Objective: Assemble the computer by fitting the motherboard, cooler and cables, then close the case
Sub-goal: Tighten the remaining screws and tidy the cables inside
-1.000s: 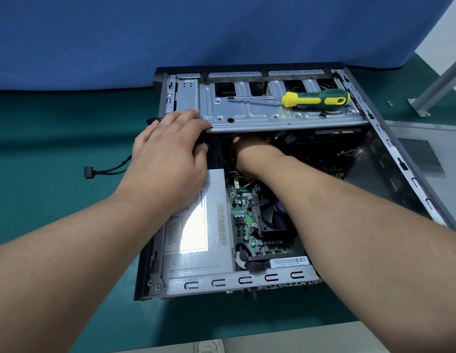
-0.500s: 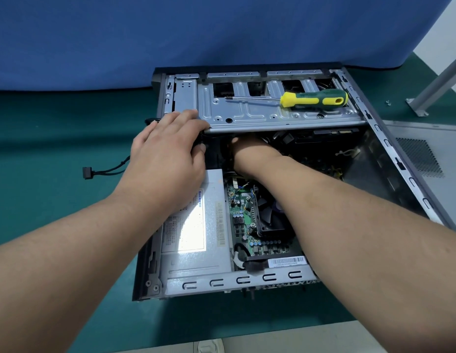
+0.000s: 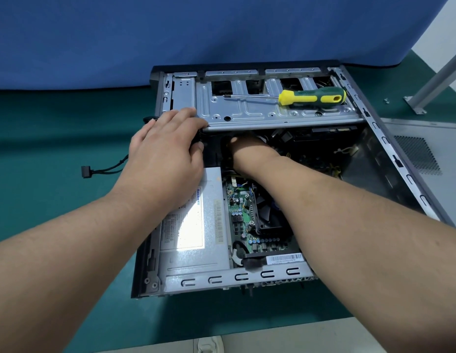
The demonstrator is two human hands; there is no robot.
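Note:
The open computer case (image 3: 390, 138) lies on its side on the green table. Inside are the silver power supply (image 3: 196, 253), the green motherboard (image 3: 238, 215) and the black cooler fan (image 3: 266, 215). My left hand (image 3: 163, 159) rests on the left corner of the metal drive cage (image 3: 260, 113), fingers flat on top and thumb just below its front edge. My right hand (image 3: 247, 151) reaches into the dark space under the cage. Its fingers are hidden there, so what they touch cannot be seen.
A yellow and green screwdriver (image 3: 311, 98) lies on top of the drive cage. A black cable with a connector (image 3: 86, 171) trails out of the case onto the table at the left. The grey side panel (image 3: 425, 159) lies to the right, beside a metal post (image 3: 435, 80).

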